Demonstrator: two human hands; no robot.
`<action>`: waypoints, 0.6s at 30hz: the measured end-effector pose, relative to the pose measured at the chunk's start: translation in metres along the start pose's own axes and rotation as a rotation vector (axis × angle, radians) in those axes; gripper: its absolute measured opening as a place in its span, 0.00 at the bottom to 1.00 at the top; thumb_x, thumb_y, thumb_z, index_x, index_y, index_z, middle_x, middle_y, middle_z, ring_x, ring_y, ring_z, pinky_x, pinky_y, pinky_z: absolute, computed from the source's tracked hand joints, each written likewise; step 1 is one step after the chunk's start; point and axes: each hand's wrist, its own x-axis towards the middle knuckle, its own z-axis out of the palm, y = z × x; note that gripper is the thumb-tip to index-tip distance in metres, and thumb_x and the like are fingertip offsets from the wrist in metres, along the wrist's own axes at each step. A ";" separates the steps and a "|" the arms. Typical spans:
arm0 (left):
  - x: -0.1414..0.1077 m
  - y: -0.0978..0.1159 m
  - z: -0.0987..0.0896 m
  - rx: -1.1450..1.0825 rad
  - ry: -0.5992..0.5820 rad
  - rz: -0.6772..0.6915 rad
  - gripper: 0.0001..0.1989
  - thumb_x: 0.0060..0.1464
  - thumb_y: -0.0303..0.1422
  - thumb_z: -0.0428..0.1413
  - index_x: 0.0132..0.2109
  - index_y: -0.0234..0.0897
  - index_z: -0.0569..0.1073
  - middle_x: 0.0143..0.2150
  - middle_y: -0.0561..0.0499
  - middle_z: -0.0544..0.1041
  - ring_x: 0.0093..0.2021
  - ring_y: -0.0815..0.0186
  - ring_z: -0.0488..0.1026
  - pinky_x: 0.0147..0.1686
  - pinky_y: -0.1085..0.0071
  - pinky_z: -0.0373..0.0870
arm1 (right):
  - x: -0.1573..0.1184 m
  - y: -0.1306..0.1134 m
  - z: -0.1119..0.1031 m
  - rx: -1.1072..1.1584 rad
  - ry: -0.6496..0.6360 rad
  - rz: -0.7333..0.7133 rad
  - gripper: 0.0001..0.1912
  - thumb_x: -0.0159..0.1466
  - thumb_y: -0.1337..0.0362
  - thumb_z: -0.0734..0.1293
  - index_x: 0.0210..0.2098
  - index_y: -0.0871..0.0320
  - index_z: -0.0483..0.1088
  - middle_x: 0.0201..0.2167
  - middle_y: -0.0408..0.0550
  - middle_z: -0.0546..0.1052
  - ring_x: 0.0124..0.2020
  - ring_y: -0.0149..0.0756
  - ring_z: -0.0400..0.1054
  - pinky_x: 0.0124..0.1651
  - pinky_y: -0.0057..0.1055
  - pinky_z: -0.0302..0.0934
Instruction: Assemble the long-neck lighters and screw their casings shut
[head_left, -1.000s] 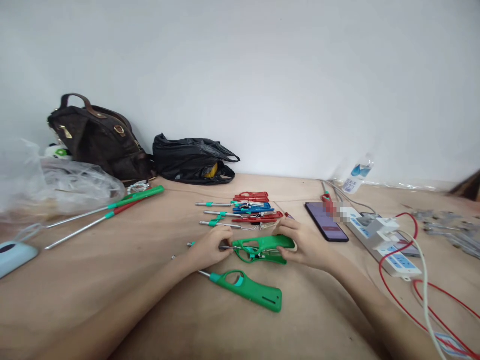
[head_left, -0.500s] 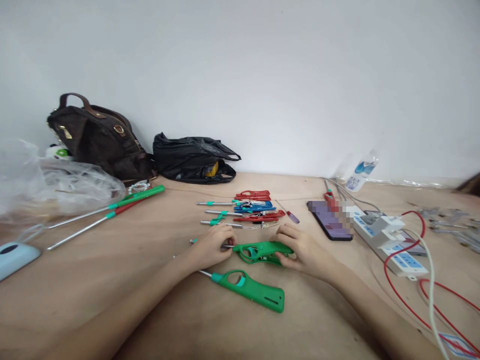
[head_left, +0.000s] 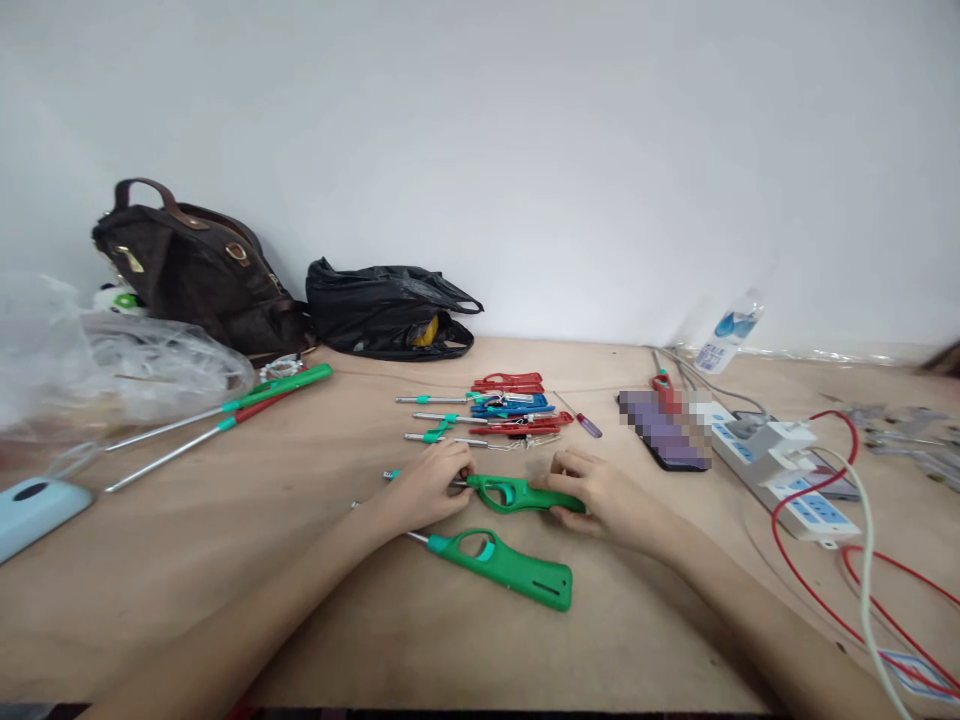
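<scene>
wooden table [head_left: 300, 600], pale wall, a green lighter [head_left: 532, 496] between two hands.
left hand [head_left: 435, 483] pinches its rod, right hand [head_left: 592, 497] its handle; the bottle's [head_left: 731, 330] label is too small to read.

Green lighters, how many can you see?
3. Held lighter: in the left hand and right hand. Near lighter: on the table, closer to you. Left lighter: beside the clear bag.

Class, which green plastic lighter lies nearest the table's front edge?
The green plastic lighter with the dark handle slot; the right hand holds another lighter; the third lighter lies far left.
</scene>
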 end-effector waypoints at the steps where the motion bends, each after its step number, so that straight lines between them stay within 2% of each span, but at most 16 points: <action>1: 0.000 0.001 -0.001 -0.011 -0.004 -0.003 0.06 0.46 0.22 0.50 0.32 0.36 0.64 0.35 0.50 0.68 0.40 0.62 0.65 0.37 0.69 0.62 | 0.000 0.001 0.000 0.004 -0.005 -0.003 0.20 0.60 0.68 0.64 0.52 0.56 0.68 0.39 0.51 0.70 0.41 0.40 0.66 0.43 0.35 0.63; 8: 0.000 0.001 -0.001 -0.012 -0.015 0.005 0.05 0.48 0.22 0.51 0.33 0.35 0.68 0.35 0.49 0.71 0.39 0.61 0.67 0.38 0.68 0.63 | 0.001 0.001 0.006 -0.034 -0.010 -0.026 0.18 0.61 0.68 0.64 0.50 0.56 0.69 0.42 0.51 0.73 0.44 0.41 0.66 0.47 0.38 0.62; 13: -0.001 -0.001 0.001 -0.011 0.018 0.041 0.08 0.48 0.22 0.51 0.36 0.36 0.69 0.36 0.50 0.72 0.40 0.62 0.68 0.38 0.69 0.63 | 0.001 0.004 0.012 -0.058 0.010 -0.034 0.18 0.60 0.68 0.64 0.51 0.55 0.69 0.43 0.52 0.73 0.45 0.41 0.66 0.48 0.39 0.61; 18: -0.001 0.000 -0.001 0.117 0.008 0.099 0.04 0.51 0.23 0.52 0.33 0.35 0.69 0.37 0.49 0.71 0.39 0.62 0.67 0.40 0.67 0.63 | 0.001 0.004 0.012 -0.097 -0.011 -0.025 0.17 0.61 0.67 0.64 0.50 0.55 0.69 0.43 0.51 0.73 0.44 0.41 0.67 0.48 0.39 0.61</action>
